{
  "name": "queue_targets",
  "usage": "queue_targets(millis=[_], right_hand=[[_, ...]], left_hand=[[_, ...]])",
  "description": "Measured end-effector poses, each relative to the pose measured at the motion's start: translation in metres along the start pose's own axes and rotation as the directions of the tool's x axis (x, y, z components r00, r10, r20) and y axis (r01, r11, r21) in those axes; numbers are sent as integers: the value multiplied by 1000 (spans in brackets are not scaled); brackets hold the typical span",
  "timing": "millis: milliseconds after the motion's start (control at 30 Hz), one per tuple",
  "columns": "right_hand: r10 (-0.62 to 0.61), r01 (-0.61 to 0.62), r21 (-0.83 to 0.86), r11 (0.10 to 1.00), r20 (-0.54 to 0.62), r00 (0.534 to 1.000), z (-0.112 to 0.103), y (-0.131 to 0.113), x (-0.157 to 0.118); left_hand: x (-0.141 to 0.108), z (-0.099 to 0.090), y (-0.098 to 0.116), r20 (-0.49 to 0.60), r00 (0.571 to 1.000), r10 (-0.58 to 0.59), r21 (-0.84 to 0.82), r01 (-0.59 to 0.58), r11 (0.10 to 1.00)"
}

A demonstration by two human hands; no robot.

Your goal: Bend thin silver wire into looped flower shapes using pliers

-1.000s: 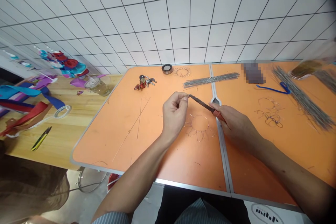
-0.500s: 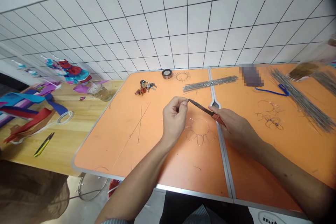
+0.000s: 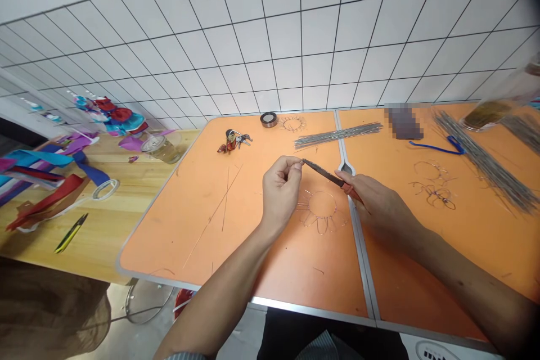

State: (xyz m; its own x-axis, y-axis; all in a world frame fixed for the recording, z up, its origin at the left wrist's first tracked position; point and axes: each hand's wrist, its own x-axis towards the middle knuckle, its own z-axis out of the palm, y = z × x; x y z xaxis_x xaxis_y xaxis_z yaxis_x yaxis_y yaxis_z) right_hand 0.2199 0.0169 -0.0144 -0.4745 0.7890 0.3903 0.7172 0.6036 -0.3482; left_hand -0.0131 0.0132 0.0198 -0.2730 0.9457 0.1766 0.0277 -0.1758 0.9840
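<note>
My right hand (image 3: pixel 377 199) is wrapped round the red handles of a pair of pliers (image 3: pixel 324 172), whose dark jaws point left. At the jaw tips, my left hand (image 3: pixel 282 188) pinches a thin wire (image 3: pixel 302 161) between thumb and forefinger; most of it is hidden by the fingers. Just below the pliers, a flower-shaped wire ring (image 3: pixel 322 217) with looped petals lies on the orange table (image 3: pixel 270 270). Left of my left hand, long thin wires (image 3: pixel 217 206) cross each other on the tabletop.
Behind my hands are a roll of tape (image 3: pixel 268 119), keys (image 3: pixel 238 139) and a wire bundle (image 3: pixel 337 135). To the right lie bent wire shapes (image 3: pixel 439 197) and a larger wire bundle (image 3: pixel 485 160). A yellow cutter (image 3: pixel 71 233) and ribbons (image 3: pixel 50 194) rest on the wooden table.
Almost nothing differs. Both hands keep their grips, and the pliers' tips stay beside my left fingertips with only a very slight shift.
</note>
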Motion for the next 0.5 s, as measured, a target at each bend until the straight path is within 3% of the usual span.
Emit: queue_targets(millis=[500], right_hand=[[51, -51, 0, 999, 47, 998, 0, 1, 1]], left_hand=[[5, -2, -11, 12, 998, 69, 10, -69, 998]])
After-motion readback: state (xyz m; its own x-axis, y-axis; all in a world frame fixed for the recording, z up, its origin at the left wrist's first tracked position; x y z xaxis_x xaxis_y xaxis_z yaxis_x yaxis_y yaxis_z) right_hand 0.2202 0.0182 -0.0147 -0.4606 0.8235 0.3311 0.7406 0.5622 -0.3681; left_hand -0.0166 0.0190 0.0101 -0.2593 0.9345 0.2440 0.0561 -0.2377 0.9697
